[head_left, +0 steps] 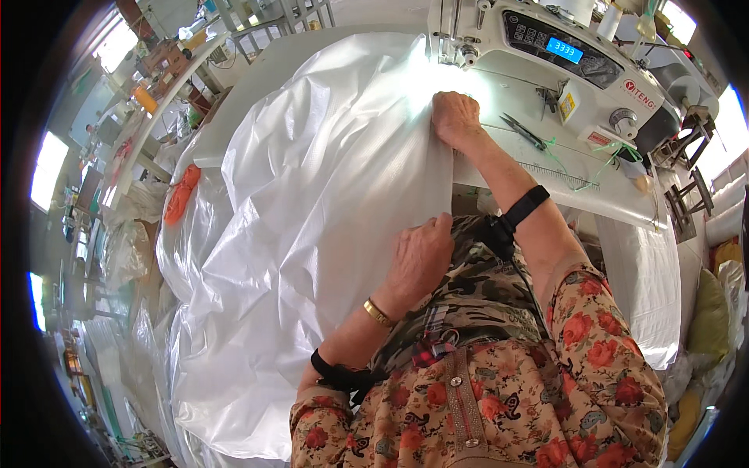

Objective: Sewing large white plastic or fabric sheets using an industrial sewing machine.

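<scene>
A large sheet of white woven plastic (pixel 312 171) drapes over the table and hangs down its near side. Its far corner lies under the lit needle area of a sewing machine (pixel 538 47). Close to the needle, my right hand (pixel 456 117) is closed on the sheet's right edge. Nearer to me, my left hand (pixel 421 253) is closed on the same edge, just above my lap. Between the two hands the edge runs fairly straight. The fingertips of both hands are partly hidden.
Right of my right hand, dark thread snips (pixel 523 132) lie on the machine bed beside green thread (pixel 581 181). A ruler strip (pixel 550 173) runs along the near table edge. An orange bundle (pixel 182 193) sits at the sheet's left. Cluttered shelving (pixel 156 93) stands farther left.
</scene>
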`<action>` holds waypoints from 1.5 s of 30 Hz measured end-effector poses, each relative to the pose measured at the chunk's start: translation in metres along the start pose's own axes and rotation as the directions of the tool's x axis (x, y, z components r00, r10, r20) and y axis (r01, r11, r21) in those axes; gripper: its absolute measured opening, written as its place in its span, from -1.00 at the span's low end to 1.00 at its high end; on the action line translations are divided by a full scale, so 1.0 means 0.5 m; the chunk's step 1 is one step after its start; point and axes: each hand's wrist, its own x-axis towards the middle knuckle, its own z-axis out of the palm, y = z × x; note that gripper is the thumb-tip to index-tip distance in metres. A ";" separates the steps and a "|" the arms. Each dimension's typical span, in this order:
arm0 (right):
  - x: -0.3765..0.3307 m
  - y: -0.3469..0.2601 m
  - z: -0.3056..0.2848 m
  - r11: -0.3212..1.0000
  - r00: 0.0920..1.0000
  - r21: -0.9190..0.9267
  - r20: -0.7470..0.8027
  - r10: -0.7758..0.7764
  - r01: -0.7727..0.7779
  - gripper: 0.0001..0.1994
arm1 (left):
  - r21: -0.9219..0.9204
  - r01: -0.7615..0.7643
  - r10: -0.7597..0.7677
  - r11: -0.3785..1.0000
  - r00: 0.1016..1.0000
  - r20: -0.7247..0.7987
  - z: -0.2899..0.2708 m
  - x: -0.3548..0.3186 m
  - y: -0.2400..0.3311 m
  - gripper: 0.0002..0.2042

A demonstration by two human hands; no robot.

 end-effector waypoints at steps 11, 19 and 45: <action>-0.123 -0.036 -0.014 0.967 0.985 0.211 -0.056 0.162 -0.147 -0.86 | -0.048 0.094 -0.098 0.994 0.991 -0.090 0.030 -0.012 0.021 -0.92; -0.110 -0.047 -0.028 1.000 0.998 0.007 0.054 -0.008 0.008 -0.86 | 0.007 0.106 -0.104 0.994 0.989 -0.108 0.055 -0.003 0.001 -0.92; -0.149 -0.008 0.025 0.966 0.958 0.257 -0.275 0.087 -0.014 -0.85 | -0.092 0.124 -0.138 0.988 0.975 -0.172 0.060 0.074 -0.014 -0.94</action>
